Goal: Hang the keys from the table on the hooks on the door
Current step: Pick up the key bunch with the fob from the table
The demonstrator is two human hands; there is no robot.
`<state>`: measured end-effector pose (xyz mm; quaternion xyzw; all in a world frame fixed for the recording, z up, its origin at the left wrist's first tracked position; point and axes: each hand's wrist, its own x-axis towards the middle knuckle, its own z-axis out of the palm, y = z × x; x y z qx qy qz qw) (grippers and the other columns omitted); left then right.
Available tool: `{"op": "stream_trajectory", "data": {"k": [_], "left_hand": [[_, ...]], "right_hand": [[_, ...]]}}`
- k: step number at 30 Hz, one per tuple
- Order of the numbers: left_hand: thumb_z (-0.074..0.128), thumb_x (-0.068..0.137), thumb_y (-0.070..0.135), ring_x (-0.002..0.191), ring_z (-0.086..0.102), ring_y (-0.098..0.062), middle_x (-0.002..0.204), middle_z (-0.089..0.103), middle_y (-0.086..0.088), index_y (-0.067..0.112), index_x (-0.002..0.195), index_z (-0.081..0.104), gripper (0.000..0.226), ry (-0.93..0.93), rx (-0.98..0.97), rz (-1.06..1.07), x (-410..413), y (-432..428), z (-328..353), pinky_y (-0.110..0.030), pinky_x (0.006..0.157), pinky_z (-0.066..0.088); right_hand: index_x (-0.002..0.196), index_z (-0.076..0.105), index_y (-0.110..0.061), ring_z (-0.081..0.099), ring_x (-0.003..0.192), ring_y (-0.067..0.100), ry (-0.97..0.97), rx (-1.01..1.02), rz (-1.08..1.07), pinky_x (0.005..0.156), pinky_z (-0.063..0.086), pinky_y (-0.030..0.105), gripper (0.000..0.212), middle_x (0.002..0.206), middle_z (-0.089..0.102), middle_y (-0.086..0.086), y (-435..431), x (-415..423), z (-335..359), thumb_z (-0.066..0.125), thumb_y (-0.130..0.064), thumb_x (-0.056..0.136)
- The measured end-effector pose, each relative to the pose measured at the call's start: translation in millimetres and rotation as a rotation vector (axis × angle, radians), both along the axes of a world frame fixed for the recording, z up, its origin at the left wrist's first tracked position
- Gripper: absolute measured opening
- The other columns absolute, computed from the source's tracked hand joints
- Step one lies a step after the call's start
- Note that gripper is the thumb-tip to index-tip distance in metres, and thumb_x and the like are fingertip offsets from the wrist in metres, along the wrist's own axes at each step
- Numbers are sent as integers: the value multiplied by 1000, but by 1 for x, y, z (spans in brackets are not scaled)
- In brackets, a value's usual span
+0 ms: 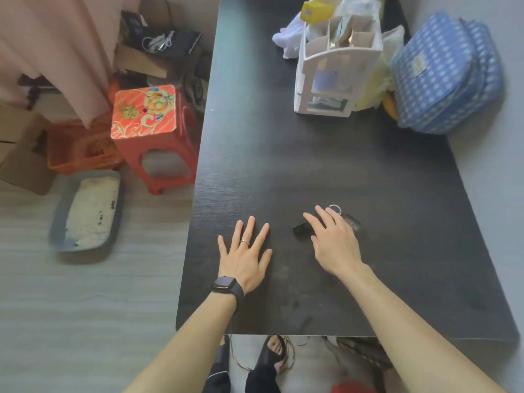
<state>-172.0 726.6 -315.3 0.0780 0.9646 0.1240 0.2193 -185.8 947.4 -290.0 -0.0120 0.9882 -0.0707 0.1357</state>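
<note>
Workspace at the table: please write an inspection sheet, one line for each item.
Surface: dark table, mostly bare near the person.
Job's things: keys with a ring, partly under the right hand.
Clutter: white organizer, blue bag at the far end.
Hands: left hand flat and open on the table; right hand open over the keys.
Cables: nothing seen on the table.
Surroundings: red stool, grey tray on the floor.

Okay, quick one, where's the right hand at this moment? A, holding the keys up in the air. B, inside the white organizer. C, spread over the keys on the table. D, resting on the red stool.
C: the right hand is open above the keys, which lie on the dark table.
</note>
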Motion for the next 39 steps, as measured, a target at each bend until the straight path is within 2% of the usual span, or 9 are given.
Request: {"op": "stream_trajectory", "data": {"k": [5,10,14,17,19,24,27,32,39], "left_hand": [[13,100,61,150,-28,-17,158,-33,16,51,151,-15,59,-31,3,-16,1,-5,-8,-61,114,-19],[18,101,58,152,-24,-21,164,-26,11,48,154,-11,61,-126,-25,-60,-6,-6,5,-64,116,-11],[42,101,39,155,-4,-27,170,-5,-1,37,158,13,64,-303,-49,-81,-26,-1,43,-65,118,11],[46,98,36,141,39,-33,155,41,-13,23,149,42,53,-321,91,-52,-42,16,92,-48,114,35],[50,96,35,126,55,-29,142,56,-9,22,142,50,48,-286,282,-62,-43,32,131,-38,107,43],[61,90,36,110,64,-6,117,71,11,35,123,66,34,-243,720,-165,-18,67,236,-18,87,51],[63,89,34,100,66,4,105,74,18,37,113,73,26,-299,847,-307,10,77,289,-6,75,47],[69,83,47,74,71,-2,80,78,11,32,94,78,20,-342,777,-607,74,87,332,-25,68,58],[64,83,53,84,67,7,89,76,17,34,94,77,26,-290,610,-1046,181,126,342,-16,75,51]], "right_hand": [[119,72,-20,61,122,31,195,16,54,93,48,44,29,125,71,5,1,-4,-11,71,-17,90],[96,75,-14,68,81,31,315,88,139,70,51,39,17,86,72,5,-1,2,2,81,-12,80],[114,67,-11,63,86,34,225,-219,-171,76,46,42,19,100,67,8,-2,17,39,54,-13,100],[118,64,-20,61,89,17,225,-576,-484,76,41,27,25,102,61,-4,-1,38,86,43,-22,105],[117,67,-21,60,89,4,313,-663,-570,76,40,14,24,99,62,-10,-4,57,121,46,-24,105],[95,65,-47,63,91,-8,456,-812,-716,71,47,6,21,93,71,-17,-23,120,207,54,-31,102],[100,66,-47,64,93,-11,526,-811,-786,71,45,1,19,96,73,-18,-36,166,241,56,-30,101],[111,69,-35,64,93,-12,664,-766,-964,72,47,3,17,98,74,-19,-54,250,268,56,-31,101],[96,65,-33,69,84,-7,909,-828,-1304,68,48,8,3,91,73,-28,-87,371,271,63,-30,97]]}}
